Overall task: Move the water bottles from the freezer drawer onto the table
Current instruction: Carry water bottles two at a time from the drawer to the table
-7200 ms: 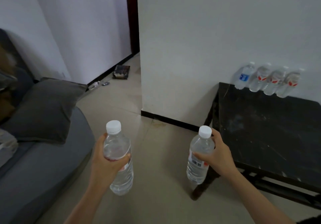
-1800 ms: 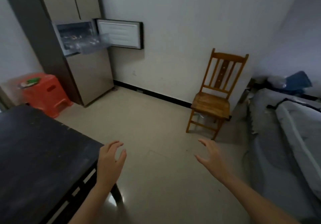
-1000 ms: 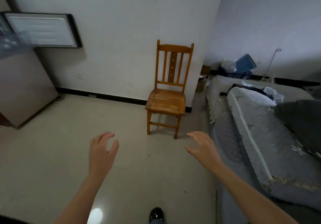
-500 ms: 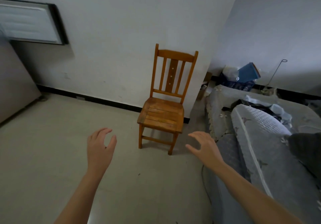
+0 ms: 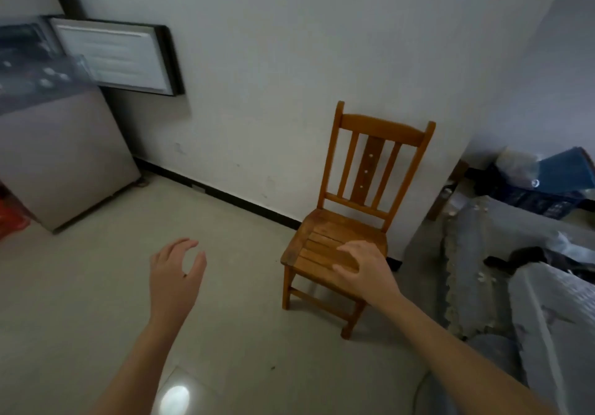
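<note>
both hands held out over the beige tiled floor (image 5: 80, 302), holding nothing. left hand (image 5: 175, 273) has fingers loosely curved, thumb apart. right hand (image 5: 363, 270) has fingers spread and relaxed, seen in front of the seat of the orange-brown slatted wooden chair (image 5: 370, 163). clear plastic freezer drawer (image 5: 35, 76) is pulled out of the grey fridge (image 5: 64, 163) at far left, well apart from the hands. pale cap-like spots (image 5: 48, 72) sit inside it, too blurred to tell if they are bottles.

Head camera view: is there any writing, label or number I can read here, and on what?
None can be read.
The water bottles in the freezer drawer are too blurred for any label.
The freezer door and the blue object show no legible print.
</note>
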`<move>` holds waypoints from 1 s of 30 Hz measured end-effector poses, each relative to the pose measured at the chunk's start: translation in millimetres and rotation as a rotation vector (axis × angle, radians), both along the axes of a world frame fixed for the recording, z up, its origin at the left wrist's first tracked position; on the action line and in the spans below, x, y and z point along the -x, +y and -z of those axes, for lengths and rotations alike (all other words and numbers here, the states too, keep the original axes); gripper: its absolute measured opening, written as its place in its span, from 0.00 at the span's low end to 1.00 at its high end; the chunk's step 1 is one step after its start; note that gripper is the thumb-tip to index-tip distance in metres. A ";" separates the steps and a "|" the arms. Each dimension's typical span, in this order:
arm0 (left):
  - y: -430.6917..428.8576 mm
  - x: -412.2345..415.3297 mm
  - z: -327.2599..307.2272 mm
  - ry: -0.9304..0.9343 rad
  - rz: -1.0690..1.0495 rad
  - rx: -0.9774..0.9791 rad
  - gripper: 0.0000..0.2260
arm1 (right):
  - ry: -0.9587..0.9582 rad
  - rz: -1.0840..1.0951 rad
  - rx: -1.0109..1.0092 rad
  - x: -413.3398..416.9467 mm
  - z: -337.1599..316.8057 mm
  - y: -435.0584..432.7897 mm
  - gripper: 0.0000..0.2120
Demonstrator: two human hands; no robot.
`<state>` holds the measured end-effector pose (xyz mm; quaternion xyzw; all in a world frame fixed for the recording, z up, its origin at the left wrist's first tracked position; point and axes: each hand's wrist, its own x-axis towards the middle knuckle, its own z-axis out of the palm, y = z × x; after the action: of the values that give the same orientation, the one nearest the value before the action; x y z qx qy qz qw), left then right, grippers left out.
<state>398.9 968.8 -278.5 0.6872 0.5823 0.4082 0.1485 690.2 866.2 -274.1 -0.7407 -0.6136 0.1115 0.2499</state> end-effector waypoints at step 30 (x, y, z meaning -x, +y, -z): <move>246.4 93.0 -5.3 0.065 -0.490 -0.013 0.11 | -0.136 -0.573 -0.038 74.5 -11.7 413.4 0.23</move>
<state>305.8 1215.2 -273.1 0.5392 0.7334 0.4134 0.0220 615.7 1279.7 -262.4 -0.5383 -0.8151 0.1158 0.1803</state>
